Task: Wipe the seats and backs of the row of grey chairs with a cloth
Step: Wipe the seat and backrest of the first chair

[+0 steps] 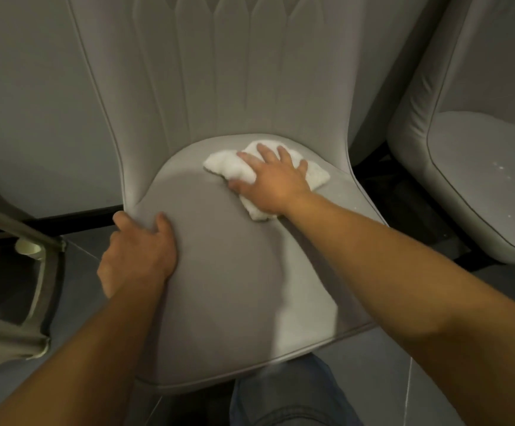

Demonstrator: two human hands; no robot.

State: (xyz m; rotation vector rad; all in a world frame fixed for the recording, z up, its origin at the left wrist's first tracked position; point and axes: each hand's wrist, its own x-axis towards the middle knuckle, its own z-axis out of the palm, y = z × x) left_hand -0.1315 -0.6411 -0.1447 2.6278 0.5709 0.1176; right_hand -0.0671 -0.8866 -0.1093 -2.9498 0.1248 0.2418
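Two grey chairs are in view: the grey chair (234, 287) under both hands, and a second grey chair (471, 167) off beyond the right hand. There is one white cloth (228, 167), lying on the rear of the seat just below the backrest. The right hand (271, 176) presses flat on it, fingers spread and straight, thumb tucked against the cloth's near edge. The left hand (139, 250) grips the seat's left edge, thumb on top. Outside the left hand stands a metal frame (10, 235), with a pale cup (28, 249) behind it. The floor (382, 379) is grey-blue; a grey wall (28, 103) rises behind.
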